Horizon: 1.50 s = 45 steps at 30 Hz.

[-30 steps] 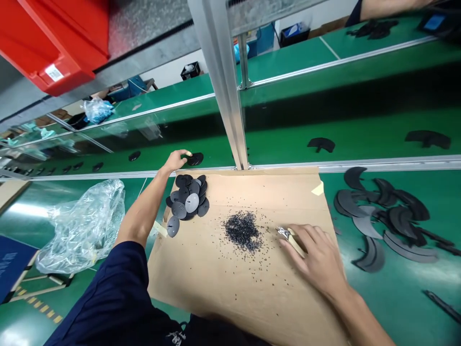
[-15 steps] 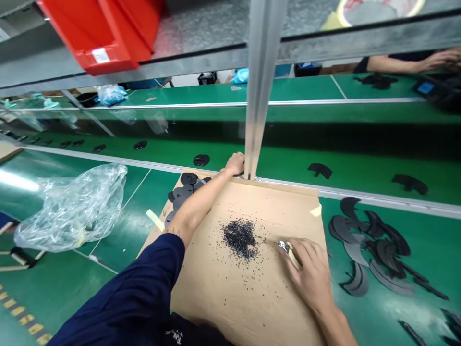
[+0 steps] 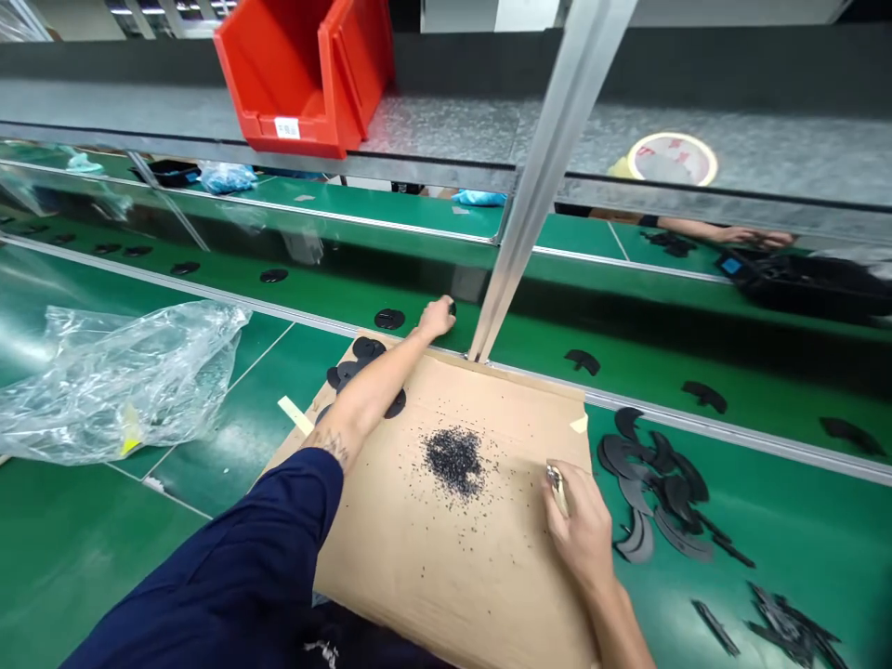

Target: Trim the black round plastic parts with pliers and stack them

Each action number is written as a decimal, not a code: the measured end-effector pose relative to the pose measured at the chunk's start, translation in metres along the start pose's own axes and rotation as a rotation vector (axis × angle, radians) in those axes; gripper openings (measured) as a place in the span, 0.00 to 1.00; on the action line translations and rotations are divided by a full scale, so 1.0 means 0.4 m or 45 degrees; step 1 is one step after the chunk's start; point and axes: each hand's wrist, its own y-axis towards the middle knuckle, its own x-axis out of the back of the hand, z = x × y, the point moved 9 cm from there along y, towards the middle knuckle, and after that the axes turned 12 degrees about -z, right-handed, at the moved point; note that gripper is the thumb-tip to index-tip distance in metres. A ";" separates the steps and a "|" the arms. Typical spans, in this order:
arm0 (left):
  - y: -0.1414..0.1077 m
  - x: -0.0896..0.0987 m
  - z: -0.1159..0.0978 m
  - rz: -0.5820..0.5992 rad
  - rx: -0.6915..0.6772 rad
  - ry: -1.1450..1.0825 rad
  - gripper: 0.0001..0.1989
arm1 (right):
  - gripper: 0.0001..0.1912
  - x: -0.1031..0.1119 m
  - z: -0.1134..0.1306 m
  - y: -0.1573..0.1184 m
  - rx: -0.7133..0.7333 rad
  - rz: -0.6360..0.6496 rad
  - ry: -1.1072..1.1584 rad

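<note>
My left hand (image 3: 437, 318) reaches over the far edge of the cardboard (image 3: 397, 520) to the green belt, its fingers closed round a small dark part (image 3: 452, 308). My right hand (image 3: 582, 520), over the cardboard's right side, is wrapped round small cutters (image 3: 557, 485) with pale handles and a metal tip. Between the arms lies a heap of tiny black bits (image 3: 454, 460). Round black discs (image 3: 348, 373) are piled at the cardboard's upper left, partly behind my left forearm. A single black disc (image 3: 389, 320) rests on the belt left of my left hand.
Curved black parts (image 3: 675, 502) and thin black pieces (image 3: 787, 623) lie at the right. A clear plastic bag (image 3: 139, 381) is at the left. Above stand a metal post (image 3: 530, 177), a red bin (image 3: 293, 102) and a tape roll (image 3: 673, 160). Another person's hands (image 3: 759, 237) show behind.
The head view has shifted, showing more of the shelf. My left hand has moved left, away from the post, and a dark part now shows in it. My right hand still grips the cutters.
</note>
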 end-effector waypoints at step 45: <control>-0.740 0.195 -0.236 0.292 -0.128 -0.673 0.18 | 0.21 -0.266 0.122 -0.102 -1.824 0.293 1.779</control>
